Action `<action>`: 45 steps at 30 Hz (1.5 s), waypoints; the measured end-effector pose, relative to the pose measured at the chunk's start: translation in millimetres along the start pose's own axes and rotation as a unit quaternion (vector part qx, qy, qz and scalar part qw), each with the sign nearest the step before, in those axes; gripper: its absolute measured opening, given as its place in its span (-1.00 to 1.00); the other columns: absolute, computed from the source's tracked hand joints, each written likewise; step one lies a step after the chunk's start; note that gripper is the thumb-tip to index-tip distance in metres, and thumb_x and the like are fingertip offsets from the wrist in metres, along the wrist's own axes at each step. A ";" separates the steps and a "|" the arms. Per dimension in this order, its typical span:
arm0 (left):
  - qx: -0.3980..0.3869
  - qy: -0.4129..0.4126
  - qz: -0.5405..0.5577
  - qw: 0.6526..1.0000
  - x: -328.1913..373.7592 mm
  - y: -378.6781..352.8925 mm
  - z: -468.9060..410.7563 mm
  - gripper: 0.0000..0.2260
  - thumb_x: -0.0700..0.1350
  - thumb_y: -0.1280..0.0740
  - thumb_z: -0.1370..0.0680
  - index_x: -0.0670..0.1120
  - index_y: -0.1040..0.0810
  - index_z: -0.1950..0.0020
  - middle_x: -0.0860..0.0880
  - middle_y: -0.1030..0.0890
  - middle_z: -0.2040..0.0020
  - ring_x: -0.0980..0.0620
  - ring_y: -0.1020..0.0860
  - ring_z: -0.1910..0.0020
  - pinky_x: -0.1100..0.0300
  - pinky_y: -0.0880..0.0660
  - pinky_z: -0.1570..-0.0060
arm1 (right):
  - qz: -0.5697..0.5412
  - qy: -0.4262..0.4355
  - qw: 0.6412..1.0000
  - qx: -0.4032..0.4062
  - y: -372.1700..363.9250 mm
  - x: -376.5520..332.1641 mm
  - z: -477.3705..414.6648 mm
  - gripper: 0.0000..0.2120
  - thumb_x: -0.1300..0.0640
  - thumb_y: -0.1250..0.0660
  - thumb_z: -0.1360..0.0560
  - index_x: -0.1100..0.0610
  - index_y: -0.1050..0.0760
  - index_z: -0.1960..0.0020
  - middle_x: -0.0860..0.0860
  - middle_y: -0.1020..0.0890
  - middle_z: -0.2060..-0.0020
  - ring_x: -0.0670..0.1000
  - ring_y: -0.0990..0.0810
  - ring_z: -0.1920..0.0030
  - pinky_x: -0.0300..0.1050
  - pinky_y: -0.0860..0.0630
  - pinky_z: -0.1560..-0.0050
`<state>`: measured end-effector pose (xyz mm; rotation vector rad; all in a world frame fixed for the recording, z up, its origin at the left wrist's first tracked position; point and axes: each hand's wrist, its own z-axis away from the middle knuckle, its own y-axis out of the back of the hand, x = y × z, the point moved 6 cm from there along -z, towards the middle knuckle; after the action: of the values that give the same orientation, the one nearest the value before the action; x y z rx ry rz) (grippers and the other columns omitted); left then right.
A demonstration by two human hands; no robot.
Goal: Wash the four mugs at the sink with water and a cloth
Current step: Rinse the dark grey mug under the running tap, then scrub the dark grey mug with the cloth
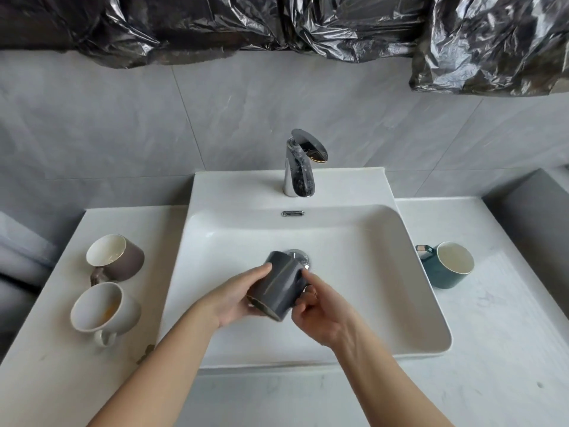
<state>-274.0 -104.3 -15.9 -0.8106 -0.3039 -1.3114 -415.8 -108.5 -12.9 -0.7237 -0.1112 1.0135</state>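
A dark grey mug [281, 286] lies tilted on its side over the white sink basin [385, 272], its mouth pointing down toward me. My left hand [238, 298] grips its left side and rim. My right hand [311, 312] holds its right side, fingers curled near where the handle is hidden. A brown mug [118, 257] and a white mug [103, 309] with an orange stain inside stand on the counter to the left. A teal mug [448, 266] stands on the right counter. No cloth is in view.
The chrome tap [300, 163] stands behind the basin with no water running; the drain [298, 257] lies just beyond the grey mug. Crumpled black plastic sheeting [277, 23] hangs along the grey tiled wall above. A small brown spot [144, 352] marks the left counter.
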 end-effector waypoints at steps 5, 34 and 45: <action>0.188 -0.243 -0.226 0.925 17.9 35.1 49.4 -0.88 -0.02 -0.36 -0.55 0.05 -0.58 -0.08 0.09 -0.66 -0.02 0.03 -0.60 -0.10 0.08 -0.54 -0.08 | 0.237 0.203 0.949 -0.035 -11.5 6.3 10.1 -0.58 0.32 -0.39 -0.52 0.05 -0.25 0.35 -0.07 -0.25 0.48 -0.07 -0.25 0.43 -0.28 -0.26 0.42; 0.479 -0.187 -0.419 0.749 -19.2 146.2 169.9 -0.65 -0.25 -0.38 -0.39 -0.02 -0.58 -0.16 -0.09 -0.56 -0.01 -0.13 -0.55 0.01 0.15 -0.53 0.11 | 0.513 0.372 0.774 0.003 -20.9 49.9 29.6 -0.44 0.31 -0.57 -0.34 0.07 -0.15 0.36 -0.18 -0.19 0.52 -0.11 -0.17 0.43 -0.30 -0.15 0.41; 0.233 -0.343 -0.518 0.748 44.1 7.3 113.4 -0.52 -0.12 -0.43 -0.39 0.09 -0.35 -0.24 0.10 -0.45 -0.13 0.07 -0.48 -0.10 0.24 -0.39 -0.01 | 0.564 0.390 0.728 -0.002 -23.2 10.1 32.8 -0.49 0.35 -0.55 -0.34 0.09 -0.20 0.38 -0.16 -0.21 0.55 -0.12 -0.17 0.44 -0.33 -0.18 0.42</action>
<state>-228.5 -59.6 88.1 -0.6490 -1.8174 -1.7611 -406.6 -91.5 23.7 -1.2036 1.2179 1.7436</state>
